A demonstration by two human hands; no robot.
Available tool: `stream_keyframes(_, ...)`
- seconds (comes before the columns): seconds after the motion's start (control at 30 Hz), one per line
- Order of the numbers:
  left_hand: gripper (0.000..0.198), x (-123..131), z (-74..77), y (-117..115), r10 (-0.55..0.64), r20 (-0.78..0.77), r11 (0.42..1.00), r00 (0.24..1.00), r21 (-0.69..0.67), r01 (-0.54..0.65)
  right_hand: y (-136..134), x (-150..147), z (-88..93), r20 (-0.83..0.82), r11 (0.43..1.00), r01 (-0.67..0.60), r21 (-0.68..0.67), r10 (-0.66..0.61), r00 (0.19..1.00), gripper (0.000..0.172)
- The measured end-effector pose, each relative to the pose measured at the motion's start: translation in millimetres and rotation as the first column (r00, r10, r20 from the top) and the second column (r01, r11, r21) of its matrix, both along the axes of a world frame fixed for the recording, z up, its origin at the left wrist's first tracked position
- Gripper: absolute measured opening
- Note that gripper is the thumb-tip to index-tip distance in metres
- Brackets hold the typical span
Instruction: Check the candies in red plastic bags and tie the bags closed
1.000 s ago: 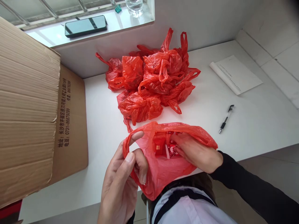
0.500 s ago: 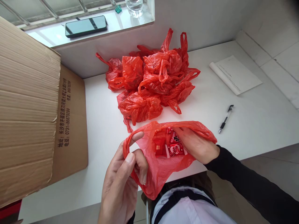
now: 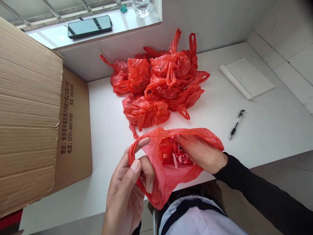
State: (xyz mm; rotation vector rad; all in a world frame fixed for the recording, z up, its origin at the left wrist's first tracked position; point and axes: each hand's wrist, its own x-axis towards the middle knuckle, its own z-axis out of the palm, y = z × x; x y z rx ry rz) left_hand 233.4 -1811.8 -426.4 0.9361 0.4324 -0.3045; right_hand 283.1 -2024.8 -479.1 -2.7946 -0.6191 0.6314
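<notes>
My left hand pinches the rim of an open red plastic bag at the near edge of the white table, holding its mouth apart. My right hand reaches into the bag, with its fingers on several red sweet packets inside. Whether the fingers grip a packet is hidden by the bag's rim. Behind the open bag lies a heap of several knotted red bags.
A large cardboard box stands at the left of the table. A pen and a sheet of paper lie at the right. On the window ledge rest a phone and a glass.
My right hand shifted slightly inside the bag and nudged the red packets. My left hand kept its grip on the rim.
</notes>
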Motion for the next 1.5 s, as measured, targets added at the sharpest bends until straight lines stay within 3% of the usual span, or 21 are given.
stream_keyframes(0.2,0.041,1,-0.1,-1,0.004,0.013,1.0,1.0,-0.002,-0.004,2,-3,-2.8,-0.044,0.997,-0.029,0.072,0.032,0.999,0.032)
stream_keyframes(0.43,0.042,1,-0.7,-1,0.008,0.002,1.0,1.0,0.012,-0.008,21,-13,-9.0,-0.031,0.999,-0.047,0.017,0.047,0.998,0.025)
stream_keyframes(0.53,0.042,1,-0.5,-1,0.013,0.008,1.0,1.0,0.016,-0.013,24,-15,-10.1,-0.067,0.997,-0.071,0.018,0.072,0.995,0.031)
stream_keyframes(0.73,0.04,0,0.0,0,-0.001,0.012,1.0,1.0,0.022,0.001,5,-19,-2.5,-0.047,0.995,-0.095,0.025,0.096,0.994,0.021)
stream_keyframes(0.97,0.042,1,-0.1,0,-0.025,0.012,1.0,1.0,0.013,0.025,-38,-57,-47.6,0.179,0.97,-0.231,0.078,0.215,0.96,0.051)
stream_keyframes(1.03,0.042,1,0.0,0,-0.012,0.013,1.0,1.0,0.017,0.012,-39,-59,-48.3,0.212,0.965,-0.244,0.097,0.22,0.952,0.053)
stream_keyframes(1.27,0.042,-1,-0.2,1,-0.009,0.001,1.0,1.0,0.02,0.009,-11,-30,2.9,0.144,0.992,-0.103,0.078,0.09,0.985,0.044)
stream_keyframes(1.5,0.04,0,-0.6,1,-0.013,0.02,1.0,1.0,0.016,0.013,2,-14,-4.6,0.142,0.989,0.136,0.051,-0.142,0.98,0.027)
